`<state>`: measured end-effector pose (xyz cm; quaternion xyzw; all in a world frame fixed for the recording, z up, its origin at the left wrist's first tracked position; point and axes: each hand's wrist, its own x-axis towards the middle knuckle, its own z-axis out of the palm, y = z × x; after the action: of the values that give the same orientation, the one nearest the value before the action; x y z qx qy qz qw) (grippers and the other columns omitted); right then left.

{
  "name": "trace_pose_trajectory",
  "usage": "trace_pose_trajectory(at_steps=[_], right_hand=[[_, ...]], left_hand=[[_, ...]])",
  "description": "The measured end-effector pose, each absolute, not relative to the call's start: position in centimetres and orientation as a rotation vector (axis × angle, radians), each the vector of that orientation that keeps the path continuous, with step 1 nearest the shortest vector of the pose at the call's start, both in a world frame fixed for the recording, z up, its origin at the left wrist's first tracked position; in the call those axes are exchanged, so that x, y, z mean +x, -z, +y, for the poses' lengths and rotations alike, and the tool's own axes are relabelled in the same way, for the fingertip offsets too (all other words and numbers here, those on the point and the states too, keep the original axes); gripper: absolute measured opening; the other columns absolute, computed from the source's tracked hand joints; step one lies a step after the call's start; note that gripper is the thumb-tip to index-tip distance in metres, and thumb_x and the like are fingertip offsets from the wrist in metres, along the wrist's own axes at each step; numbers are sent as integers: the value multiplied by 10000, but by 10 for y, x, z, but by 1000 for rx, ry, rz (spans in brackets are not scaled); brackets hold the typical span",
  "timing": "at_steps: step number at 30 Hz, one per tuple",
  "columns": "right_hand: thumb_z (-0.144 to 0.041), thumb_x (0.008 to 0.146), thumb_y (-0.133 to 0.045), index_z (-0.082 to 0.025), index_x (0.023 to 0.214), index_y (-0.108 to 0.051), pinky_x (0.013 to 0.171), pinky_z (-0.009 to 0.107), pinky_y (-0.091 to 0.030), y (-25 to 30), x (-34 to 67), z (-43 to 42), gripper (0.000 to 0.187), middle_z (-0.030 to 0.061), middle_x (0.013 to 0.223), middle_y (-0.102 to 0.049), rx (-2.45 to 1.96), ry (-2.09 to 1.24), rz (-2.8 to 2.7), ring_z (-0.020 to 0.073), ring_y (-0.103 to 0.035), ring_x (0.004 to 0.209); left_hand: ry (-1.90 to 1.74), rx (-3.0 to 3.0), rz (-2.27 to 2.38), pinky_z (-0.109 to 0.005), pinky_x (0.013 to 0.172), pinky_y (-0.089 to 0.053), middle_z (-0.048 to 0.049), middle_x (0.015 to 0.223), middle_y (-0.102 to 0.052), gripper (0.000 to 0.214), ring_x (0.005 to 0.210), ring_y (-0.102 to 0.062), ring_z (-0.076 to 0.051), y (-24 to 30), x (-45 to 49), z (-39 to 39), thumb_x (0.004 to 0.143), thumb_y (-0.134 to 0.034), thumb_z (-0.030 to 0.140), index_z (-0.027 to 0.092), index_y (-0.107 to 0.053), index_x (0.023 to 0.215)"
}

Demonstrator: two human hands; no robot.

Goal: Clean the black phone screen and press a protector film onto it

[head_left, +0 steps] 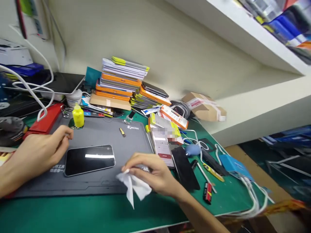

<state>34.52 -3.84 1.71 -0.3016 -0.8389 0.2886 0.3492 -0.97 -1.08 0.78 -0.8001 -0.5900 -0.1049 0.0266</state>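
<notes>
On the dark grey printed work mat [102, 136], a black-screened, silver-edged smartphone [89, 160] lies flat between my hands. My right hand [153, 171] pinches a crumpled white cloth [139, 187], thumb and fingertips closed on it. My left hand [52, 147], near the phone's left end, curls loosely half open, nothing visible in its grasp.

The site appears to be a phone repair workshop. Evidence: a phone [89, 165] on a work mat [102, 132], stacked packs [121, 82] and a blower [192, 149] on the desk [60, 213].
</notes>
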Motion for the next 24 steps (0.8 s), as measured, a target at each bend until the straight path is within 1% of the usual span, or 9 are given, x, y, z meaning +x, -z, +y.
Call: trace_pose_trajectory(at_steps=[2, 5, 8, 11, 14, 16, 17, 22, 24], right_hand=[[-365, 1114, -604, -217, 1062, -785, 707, 266, -645, -24, 340, -41, 239, 37, 941, -816, -879, -738, -2064, 148, -771, 795], [-394, 1112, -586, -211, 1111, -763, 632, 278, -614, -26, 331, -35, 255, 49, 949, -787, -1029, -725, -1901, 153, -725, 728], [-468, 1128, -528, -198, 1155, -752, 571, 278, -576, -21, 325, -22, 352, 12, 802, -717, -1108, -746, -1858, 142, -655, 620], [-515, 1139, -481, -183, 1173, -761, 512, 262, -498, -11, 325, -13, 436, -38, 648, -573, -1184, -726, -1904, 134, -559, 544], [-521, 1152, -449, -190, 1294, -723, 515, 260, -432, 4, 330, -11, 453, -56, 644, -505, -1263, -606, -1926, 137, -509, 555], [-530, 1145, -469, -200, 1342, -699, 558, 271, -439, 12, 333, -12, 448, -48, 684, -536, -1263, -539, -1981, 143, -522, 585], [-543, 1138, -484, -203, 1331, -702, 577, 276, -448, 15, 334, -14, 447, -37, 712, -566, -1246, -523, -2030, 144, -535, 596], [-695, 1033, -630, -226, 1072, -724, 622, 274, -484, 15, 338, -23, 480, 13, 847, -700, -1104, -524, -2329, 145, -635, 651], [-652, 1034, -659, -228, 1068, -712, 669, 277, -521, 12, 338, -27, 429, 31, 949, -747, -1060, -520, -2408, 166, -703, 751]], left_hand=[[309, -2496, -1781, -324, 583, -296, -8, 692, -711, 363, 582, -672, -242, -12, -4, -12, 1053, -302, 353, 233, -608, 1207], [315, -2474, -1799, -319, 558, -270, 5, 606, -633, 390, 521, -620, -225, -16, -1, -13, 1039, -287, 343, 212, -622, 1192], [309, -2502, -1790, -309, 551, -263, 21, 587, -618, 377, 508, -614, -210, -16, 0, -15, 1039, -295, 317, 203, -617, 1199], [322, -2524, -1770, -308, 552, -267, 21, 596, -635, 367, 534, -642, -212, -16, 0, -16, 1044, -303, 314, 204, -614, 1203], [336, -2524, -1770, -309, 556, -269, 19, 604, -642, 366, 537, -640, -214, -15, -1, -17, 1045, -304, 311, 204, -614, 1206], [331, -2521, -1775, -309, 557, -270, 19, 613, -646, 367, 527, -625, -207, -15, -1, -16, 1045, -305, 314, 206, -616, 1206], [327, -2520, -1779, -309, 557, -271, 21, 604, -636, 369, 515, -610, -203, -15, -1, -16, 1047, -304, 319, 207, -620, 1203], [362, -2526, -1784, -322, 547, -268, 30, 544, -556, 396, 477, -559, -216, -17, -3, -14, 1053, -305, 361, 218, -646, 1195], [385, -2523, -1767, -328, 551, -267, 27, 556, -572, 402, 481, -565, -222, -15, -6, -14, 1064, -306, 376, 234, -650, 1214]])
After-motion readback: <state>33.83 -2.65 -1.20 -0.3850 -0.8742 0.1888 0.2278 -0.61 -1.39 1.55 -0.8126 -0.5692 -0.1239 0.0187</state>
